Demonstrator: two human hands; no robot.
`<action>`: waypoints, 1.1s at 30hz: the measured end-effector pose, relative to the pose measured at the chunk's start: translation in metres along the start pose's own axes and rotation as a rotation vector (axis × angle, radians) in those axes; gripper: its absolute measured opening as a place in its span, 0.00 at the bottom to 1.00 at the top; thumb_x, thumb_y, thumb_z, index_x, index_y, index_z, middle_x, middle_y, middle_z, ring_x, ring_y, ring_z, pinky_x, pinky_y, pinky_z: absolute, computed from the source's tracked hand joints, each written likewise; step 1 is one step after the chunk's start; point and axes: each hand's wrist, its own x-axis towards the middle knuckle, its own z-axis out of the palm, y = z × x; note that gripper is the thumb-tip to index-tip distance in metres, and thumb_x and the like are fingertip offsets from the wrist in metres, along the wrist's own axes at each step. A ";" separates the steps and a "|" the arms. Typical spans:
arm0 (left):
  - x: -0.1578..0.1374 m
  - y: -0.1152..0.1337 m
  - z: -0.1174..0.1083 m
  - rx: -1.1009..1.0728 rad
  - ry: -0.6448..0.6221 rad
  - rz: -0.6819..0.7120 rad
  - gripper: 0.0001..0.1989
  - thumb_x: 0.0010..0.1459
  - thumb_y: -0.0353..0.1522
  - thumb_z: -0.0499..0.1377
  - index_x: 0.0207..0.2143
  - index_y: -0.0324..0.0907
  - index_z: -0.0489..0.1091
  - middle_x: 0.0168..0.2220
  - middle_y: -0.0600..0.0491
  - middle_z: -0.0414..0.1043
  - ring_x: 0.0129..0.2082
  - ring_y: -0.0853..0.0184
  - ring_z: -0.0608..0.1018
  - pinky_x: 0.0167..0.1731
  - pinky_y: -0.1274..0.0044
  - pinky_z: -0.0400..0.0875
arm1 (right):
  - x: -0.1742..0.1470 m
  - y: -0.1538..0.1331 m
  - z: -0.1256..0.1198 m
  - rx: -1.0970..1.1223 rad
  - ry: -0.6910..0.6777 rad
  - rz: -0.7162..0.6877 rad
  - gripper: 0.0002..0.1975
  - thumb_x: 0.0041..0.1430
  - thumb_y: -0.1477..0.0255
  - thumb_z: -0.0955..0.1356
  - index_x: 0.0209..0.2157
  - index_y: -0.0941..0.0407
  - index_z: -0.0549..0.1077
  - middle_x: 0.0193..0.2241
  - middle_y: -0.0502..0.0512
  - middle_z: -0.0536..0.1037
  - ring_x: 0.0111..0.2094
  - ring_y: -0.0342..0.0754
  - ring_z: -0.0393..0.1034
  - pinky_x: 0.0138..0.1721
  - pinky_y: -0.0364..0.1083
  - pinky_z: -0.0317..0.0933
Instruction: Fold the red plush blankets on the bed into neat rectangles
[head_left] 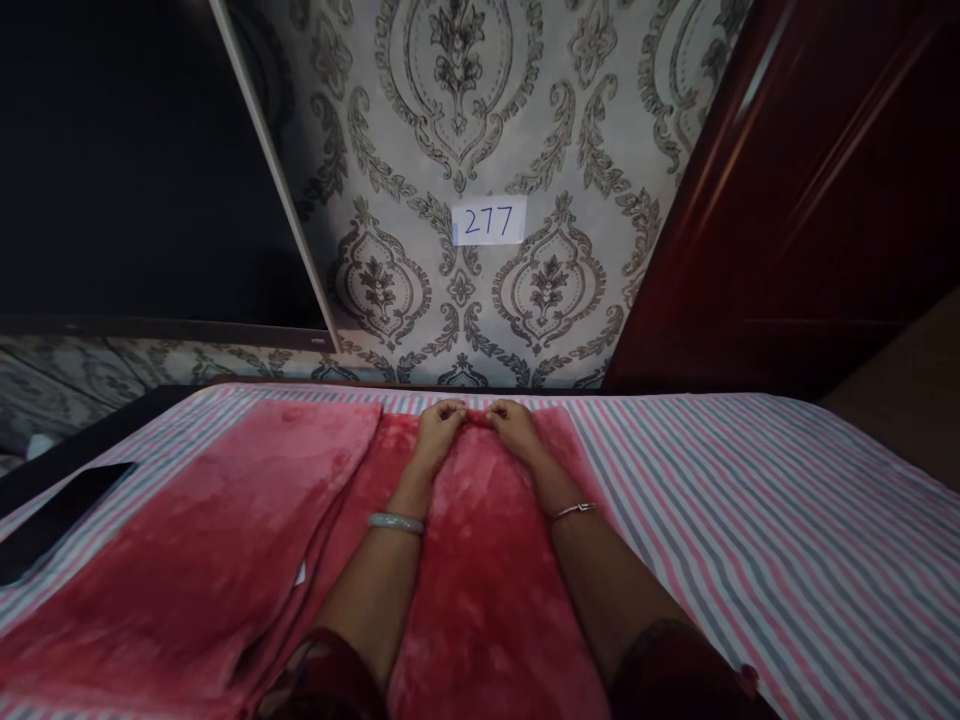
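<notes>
A plush red and pink blanket [495,560] lies partly folded before me, its left part [225,540] spread as a layered panel. At the far edge, my left hand [440,428] pinches the blanket's rim between thumb and fingers. Just to its right, my right hand [512,425] pinches the same rim, a short stretch of red fabric showing between the two. Both forearms reach over the blanket. A pale bangle is on the left wrist and a thin bracelet on the right. A small white tag [301,574] shows at the fold on the left.
Beneath the blanket is a striped cloth [787,520] in pink, grey and white. A dark flat phone-like object [64,515] lies at the left. Behind stand a patterned wall with a "277" paper [489,220], a large dark screen [150,170] and a dark red glossy panel [787,220].
</notes>
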 end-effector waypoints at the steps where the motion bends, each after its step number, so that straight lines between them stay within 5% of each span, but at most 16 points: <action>1: 0.000 0.001 0.000 -0.006 -0.005 -0.004 0.08 0.44 0.36 0.65 0.25 0.40 0.75 0.33 0.50 0.79 0.31 0.66 0.77 0.35 0.75 0.72 | 0.000 0.000 0.000 0.000 -0.002 -0.001 0.05 0.49 0.74 0.65 0.23 0.54 0.71 0.24 0.48 0.75 0.31 0.47 0.68 0.35 0.44 0.58; 13: -0.003 0.008 0.002 0.180 0.096 0.009 0.10 0.54 0.31 0.56 0.36 0.40 0.76 0.28 0.51 0.77 0.29 0.65 0.78 0.34 0.72 0.75 | 0.001 0.002 0.000 -0.044 -0.005 -0.008 0.06 0.52 0.74 0.65 0.24 0.54 0.72 0.25 0.48 0.76 0.30 0.46 0.70 0.34 0.43 0.60; 19: -0.003 0.017 -0.006 0.508 0.344 0.036 0.12 0.54 0.27 0.57 0.41 0.42 0.75 0.48 0.44 0.76 0.55 0.54 0.73 0.57 0.62 0.65 | 0.001 -0.004 -0.005 -0.101 0.043 -0.019 0.10 0.55 0.76 0.64 0.33 0.53 0.78 0.35 0.51 0.80 0.39 0.48 0.72 0.43 0.45 0.64; 26: -0.008 0.013 -0.001 0.725 0.319 -0.034 0.14 0.56 0.27 0.58 0.45 0.42 0.75 0.40 0.41 0.78 0.53 0.48 0.73 0.55 0.58 0.64 | -0.010 -0.019 -0.050 -0.762 0.113 0.236 0.15 0.65 0.68 0.64 0.43 0.55 0.81 0.46 0.64 0.79 0.52 0.59 0.68 0.50 0.54 0.61; 29: -0.007 0.011 -0.001 0.734 0.312 0.010 0.15 0.56 0.26 0.57 0.45 0.42 0.75 0.43 0.41 0.78 0.53 0.50 0.73 0.55 0.60 0.64 | -0.011 -0.014 -0.058 -0.820 0.066 0.358 0.18 0.68 0.63 0.62 0.45 0.56 0.81 0.47 0.66 0.78 0.51 0.61 0.68 0.49 0.55 0.61; 33: 0.000 0.001 -0.008 0.686 0.333 0.049 0.14 0.55 0.24 0.56 0.42 0.43 0.75 0.44 0.44 0.77 0.49 0.54 0.75 0.52 0.65 0.66 | -0.010 0.003 -0.055 -0.792 0.138 0.307 0.16 0.66 0.66 0.64 0.40 0.57 0.82 0.45 0.69 0.77 0.49 0.62 0.69 0.44 0.55 0.62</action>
